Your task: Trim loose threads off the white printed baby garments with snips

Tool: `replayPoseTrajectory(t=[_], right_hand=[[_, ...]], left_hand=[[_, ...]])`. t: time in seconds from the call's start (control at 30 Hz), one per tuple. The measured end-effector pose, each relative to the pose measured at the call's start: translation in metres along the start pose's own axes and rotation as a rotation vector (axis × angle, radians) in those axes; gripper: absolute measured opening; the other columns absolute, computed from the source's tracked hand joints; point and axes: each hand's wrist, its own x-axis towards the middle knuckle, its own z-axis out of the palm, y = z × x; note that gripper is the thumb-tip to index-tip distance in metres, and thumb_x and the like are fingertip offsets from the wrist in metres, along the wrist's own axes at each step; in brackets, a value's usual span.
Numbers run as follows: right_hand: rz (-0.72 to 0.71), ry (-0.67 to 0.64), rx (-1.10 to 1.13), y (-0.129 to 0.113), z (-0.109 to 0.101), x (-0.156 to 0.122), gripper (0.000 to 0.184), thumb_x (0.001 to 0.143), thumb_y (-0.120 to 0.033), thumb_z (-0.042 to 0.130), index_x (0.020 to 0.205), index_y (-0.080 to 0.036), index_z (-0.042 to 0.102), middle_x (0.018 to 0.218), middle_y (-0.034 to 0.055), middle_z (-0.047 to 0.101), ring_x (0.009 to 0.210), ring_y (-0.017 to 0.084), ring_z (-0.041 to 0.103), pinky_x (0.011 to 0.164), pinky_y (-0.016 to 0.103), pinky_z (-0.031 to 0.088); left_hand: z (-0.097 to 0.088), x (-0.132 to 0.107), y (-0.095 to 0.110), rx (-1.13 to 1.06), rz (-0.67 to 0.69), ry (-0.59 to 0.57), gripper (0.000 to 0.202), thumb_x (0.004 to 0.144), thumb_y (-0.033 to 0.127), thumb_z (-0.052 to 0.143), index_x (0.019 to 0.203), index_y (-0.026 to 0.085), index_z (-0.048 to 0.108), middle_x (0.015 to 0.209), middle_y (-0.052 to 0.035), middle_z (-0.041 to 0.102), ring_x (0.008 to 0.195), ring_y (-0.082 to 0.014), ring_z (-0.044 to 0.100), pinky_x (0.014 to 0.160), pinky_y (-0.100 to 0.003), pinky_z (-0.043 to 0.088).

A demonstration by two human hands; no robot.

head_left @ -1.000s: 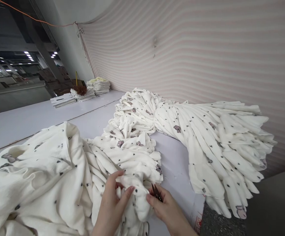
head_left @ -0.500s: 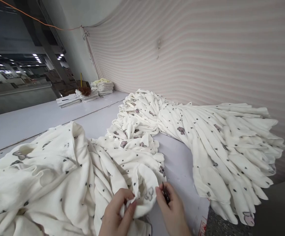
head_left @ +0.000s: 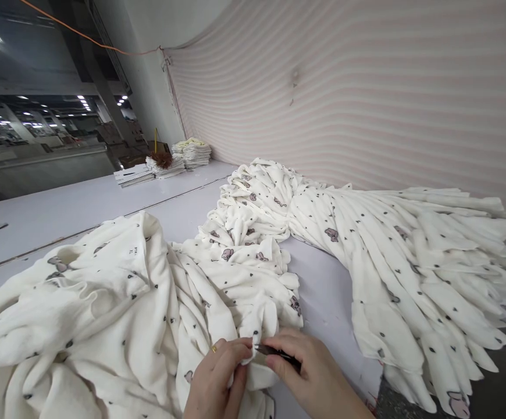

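A white garment (head_left: 117,326) with small dark marks and greyish-pink animal prints lies heaped in front of me; "XL" is printed near its opening. My left hand (head_left: 220,372), a ring on one finger, pinches an edge of this garment. In my right hand (head_left: 309,369) are dark thread snips (head_left: 281,354), their tips at the pinched edge close to the left fingertips. Whether the blades touch a thread or the cloth is too small to make out.
More pieces of the printed white cloth (head_left: 366,250) lie bunched on the pale table (head_left: 323,291), some hanging over its right edge. Folded stacks (head_left: 192,154) stand at the far end. A striped pink-and-white sheet (head_left: 366,93) hangs behind the table.
My right hand has moved left and turned, bringing the snips to the edge held in my left hand. The left hand has shifted slightly right and down. The view has swung slightly left.
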Motion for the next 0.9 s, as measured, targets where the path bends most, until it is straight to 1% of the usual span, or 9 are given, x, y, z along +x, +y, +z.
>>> replayPoseTrajectory(t=[0.13, 0.27, 0.43, 0.53, 0.63, 0.7, 0.77, 0.83, 0.9], right_hand=[[-0.021, 0.006, -0.042, 0.0, -0.001, -0.002, 0.023, 0.084, -0.026, 0.061, 0.103, -0.029, 0.074, 0.091, 0.0032, 0.073, 0.081, 0.022, 0.068, 0.068, 0.025, 0.049], [-0.065, 0.046, -0.175, -0.003, -0.004, -0.005, 0.024, 0.084, -0.024, 0.059, 0.103, -0.03, 0.073, 0.085, 0.0025, 0.072, 0.071, 0.02, 0.067, 0.059, 0.023, 0.045], [-0.105, 0.062, -0.251, -0.005, -0.005, -0.006, 0.021, 0.085, -0.025, 0.057, 0.098, -0.03, 0.074, 0.08, 0.0021, 0.072, 0.067, 0.019, 0.066, 0.057, 0.024, 0.042], [-0.04, 0.039, -0.298, -0.005, -0.006, -0.006, 0.022, 0.087, -0.024, 0.053, 0.094, -0.028, 0.074, 0.08, 0.0027, 0.071, 0.067, 0.02, 0.067, 0.056, 0.024, 0.043], [0.018, 0.006, -0.244, -0.007, -0.009, -0.006, 0.02, 0.086, -0.024, 0.056, 0.096, -0.029, 0.073, 0.084, 0.002, 0.071, 0.073, 0.021, 0.068, 0.058, 0.023, 0.044], [0.022, -0.034, -0.197, -0.01, -0.01, -0.006, 0.019, 0.083, -0.024, 0.06, 0.096, -0.029, 0.073, 0.085, 0.0018, 0.071, 0.074, 0.021, 0.067, 0.058, 0.023, 0.045], [0.006, -0.067, -0.194, -0.012, -0.011, -0.006, 0.017, 0.083, -0.023, 0.06, 0.091, -0.029, 0.074, 0.082, 0.0019, 0.071, 0.072, 0.02, 0.066, 0.057, 0.023, 0.044], [-0.019, -0.051, -0.186, -0.011, -0.01, -0.006, 0.018, 0.085, -0.022, 0.058, 0.087, -0.029, 0.074, 0.077, 0.0016, 0.07, 0.069, 0.02, 0.065, 0.058, 0.023, 0.044], [-0.026, -0.001, -0.151, -0.007, -0.007, -0.006, 0.018, 0.086, -0.024, 0.057, 0.087, -0.029, 0.075, 0.075, 0.0013, 0.07, 0.068, 0.02, 0.065, 0.059, 0.023, 0.045]], left_hand=[[-0.002, 0.0, 0.0, 0.08, 0.05, -0.022, 0.026, 0.086, 0.005, 0.044, 0.101, 0.026, 0.051, 0.1, -0.0046, 0.072, 0.08, -0.0168, 0.067, 0.073, -0.027, 0.052], [-0.003, 0.0, 0.0, 0.132, 0.114, -0.037, 0.03, 0.085, 0.001, 0.043, 0.102, 0.024, 0.05, 0.1, -0.0052, 0.073, 0.079, -0.0169, 0.068, 0.076, -0.028, 0.051], [0.0, 0.001, 0.002, 0.137, 0.145, -0.056, 0.03, 0.084, 0.0, 0.042, 0.101, 0.024, 0.049, 0.101, -0.0048, 0.073, 0.08, -0.0169, 0.068, 0.077, -0.028, 0.05], [0.001, 0.001, 0.003, 0.126, 0.109, -0.034, 0.027, 0.085, 0.001, 0.041, 0.097, 0.025, 0.049, 0.1, -0.0048, 0.073, 0.078, -0.0173, 0.067, 0.075, -0.029, 0.05], [0.003, 0.0, 0.003, 0.096, 0.063, -0.017, 0.023, 0.086, 0.004, 0.041, 0.092, 0.025, 0.047, 0.099, -0.004, 0.072, 0.071, -0.0166, 0.064, 0.073, -0.03, 0.05], [0.005, -0.001, 0.003, 0.074, 0.05, -0.009, 0.022, 0.086, 0.004, 0.041, 0.09, 0.025, 0.047, 0.1, -0.0038, 0.072, 0.072, -0.0172, 0.064, 0.071, -0.03, 0.05], [0.006, -0.001, 0.003, 0.048, 0.047, -0.009, 0.023, 0.086, 0.004, 0.04, 0.09, 0.025, 0.047, 0.1, -0.0031, 0.072, 0.075, -0.0175, 0.064, 0.07, -0.029, 0.049], [0.007, -0.002, 0.004, 0.013, 0.026, -0.004, 0.023, 0.086, 0.005, 0.04, 0.09, 0.025, 0.048, 0.099, -0.0025, 0.071, 0.078, -0.017, 0.063, 0.071, -0.029, 0.049], [0.007, 0.0, 0.005, -0.044, -0.028, 0.012, 0.019, 0.086, 0.008, 0.041, 0.088, 0.025, 0.05, 0.097, -0.0031, 0.07, 0.082, -0.0174, 0.063, 0.074, -0.028, 0.048]])
